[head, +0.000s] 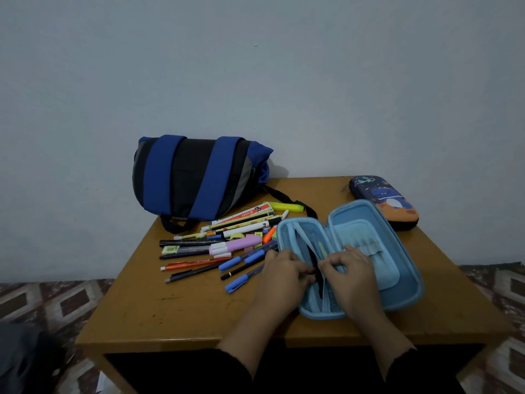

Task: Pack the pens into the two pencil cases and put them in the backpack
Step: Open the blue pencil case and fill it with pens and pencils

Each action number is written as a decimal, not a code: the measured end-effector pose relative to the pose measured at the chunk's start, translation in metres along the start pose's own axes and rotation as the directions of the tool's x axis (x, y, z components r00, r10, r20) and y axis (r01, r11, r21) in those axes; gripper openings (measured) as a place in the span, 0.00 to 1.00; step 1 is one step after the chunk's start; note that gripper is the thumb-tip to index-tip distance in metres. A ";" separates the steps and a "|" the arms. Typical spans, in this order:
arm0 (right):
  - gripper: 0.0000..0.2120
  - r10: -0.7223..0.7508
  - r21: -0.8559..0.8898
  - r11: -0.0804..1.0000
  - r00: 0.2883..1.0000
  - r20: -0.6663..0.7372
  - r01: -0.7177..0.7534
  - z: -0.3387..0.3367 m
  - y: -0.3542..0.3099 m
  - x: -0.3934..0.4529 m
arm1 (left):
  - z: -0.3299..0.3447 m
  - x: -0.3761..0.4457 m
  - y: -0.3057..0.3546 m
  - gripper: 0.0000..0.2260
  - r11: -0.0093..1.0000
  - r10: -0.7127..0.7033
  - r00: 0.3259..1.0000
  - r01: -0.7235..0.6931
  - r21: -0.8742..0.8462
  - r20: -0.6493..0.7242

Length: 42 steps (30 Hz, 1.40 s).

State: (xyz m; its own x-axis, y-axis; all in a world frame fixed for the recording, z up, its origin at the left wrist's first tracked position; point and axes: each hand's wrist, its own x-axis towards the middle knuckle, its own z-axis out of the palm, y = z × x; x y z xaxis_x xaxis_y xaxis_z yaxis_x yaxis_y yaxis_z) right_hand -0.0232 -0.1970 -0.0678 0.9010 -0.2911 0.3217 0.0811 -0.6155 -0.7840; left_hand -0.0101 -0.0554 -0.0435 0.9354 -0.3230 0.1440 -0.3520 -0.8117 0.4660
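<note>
A light blue pencil case [366,220] lies open flat on the wooden table [181,311]. My left hand [284,275] and my right hand [350,268] meet over its left half and pinch the edges of the mesh pocket, with a dark pen between them. A pile of pens and markers [227,243] lies left of the case. A second, dark blue pencil case [386,201] with a cartoon print sits closed at the back right. The blue and black backpack [196,177] lies at the back left.
A yellow highlighter [287,206] and a ruler [247,214] lie between the backpack and the open case. The backpack's black strap [284,196] trails across the table. The table stands against a plain wall, over patterned flooring.
</note>
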 end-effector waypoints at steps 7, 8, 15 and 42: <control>0.05 -0.016 -0.006 1.000 1.000 -0.025 0.016 0.002 0.002 0.001 | 0.000 0.000 -0.004 0.13 0.997 0.054 0.997 -0.057 0.055 0.054; 0.05 -0.017 -0.008 1.000 1.000 -0.022 0.017 0.002 0.002 0.000 | -0.001 0.000 -0.006 0.13 0.998 0.058 0.997 -0.058 -0.008 0.054; 0.07 0.025 0.001 1.000 1.000 0.004 -0.025 -0.003 -0.005 -0.001 | -0.034 -0.008 -0.048 0.10 0.938 -0.255 0.923 0.163 -0.307 -0.288; 0.06 0.188 0.253 0.950 0.982 0.003 -0.183 -0.042 -0.011 0.011 | -0.043 -0.019 -0.058 0.05 0.927 -0.373 0.903 0.351 -0.133 -0.214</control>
State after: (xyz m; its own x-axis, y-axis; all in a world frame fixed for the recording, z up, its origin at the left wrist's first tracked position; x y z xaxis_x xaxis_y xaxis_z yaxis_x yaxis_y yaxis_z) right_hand -0.0321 -0.2247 -0.0334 0.9014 -0.3994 0.1671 0.0203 -0.3465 -0.9378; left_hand -0.0058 0.0187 -0.0358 0.9830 0.1150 0.1430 0.0068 -0.8013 0.5982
